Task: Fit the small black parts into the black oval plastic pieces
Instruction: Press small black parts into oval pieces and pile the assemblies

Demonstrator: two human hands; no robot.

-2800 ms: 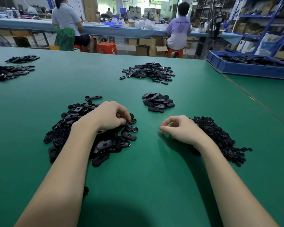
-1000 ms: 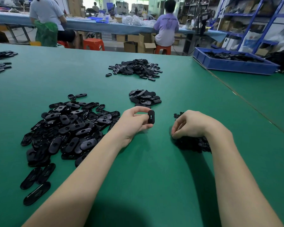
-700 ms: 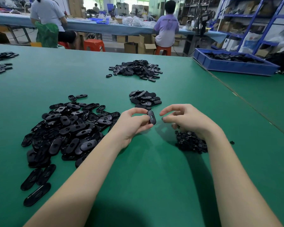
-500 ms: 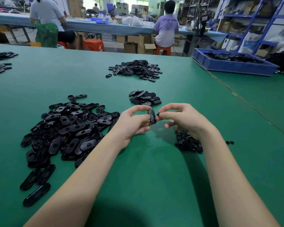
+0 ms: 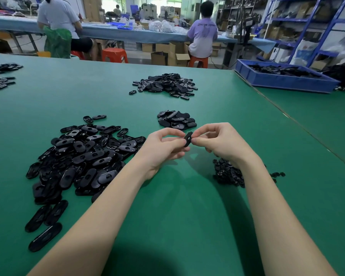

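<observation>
Pinching oval piece (image 5: 188,138), both hands (image 5: 189,143)

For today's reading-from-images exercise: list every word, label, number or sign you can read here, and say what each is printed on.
"CHINA ..." on the back of the purple shirt of the seated person at the far table; the second word is too blurred to read.
Cardboard boxes and shelf goods: any print is too small to read.
Nothing else legible.
</observation>
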